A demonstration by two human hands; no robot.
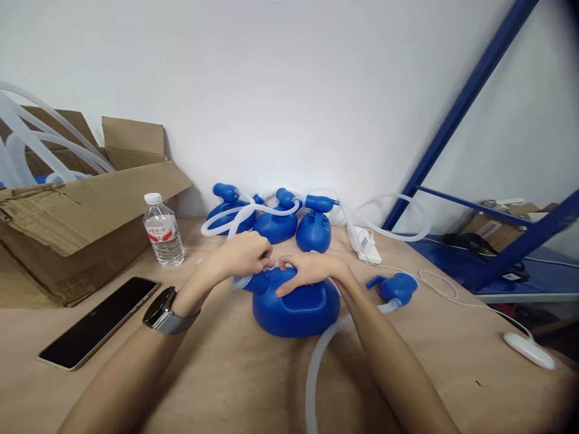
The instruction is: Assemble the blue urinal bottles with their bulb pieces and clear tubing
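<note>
A blue plastic urinal bottle [296, 316] lies on the wooden table in front of me, its neck pointing left with a whitish, translucent rim at the mouth. My right hand [310, 268] grips it from above around the handle, thumb toward the near side. Just over the neck, my left hand [248, 250] has its fingers curled and pinched together; whatever they hold is hidden. A blue funnel-shaped head [398, 288] with a translucent hose [319, 355] lies to the right, and the hose runs under my right forearm toward the table's front.
Several similar blue bottles [313, 232] with hoses stand against the wall. At left are a cardboard box [90, 211] of hoses, a water bottle [163, 235] and a phone [99, 322]. A white power strip [367, 246], cable and white device [529, 351] lie right, beside a blue rack [456, 126].
</note>
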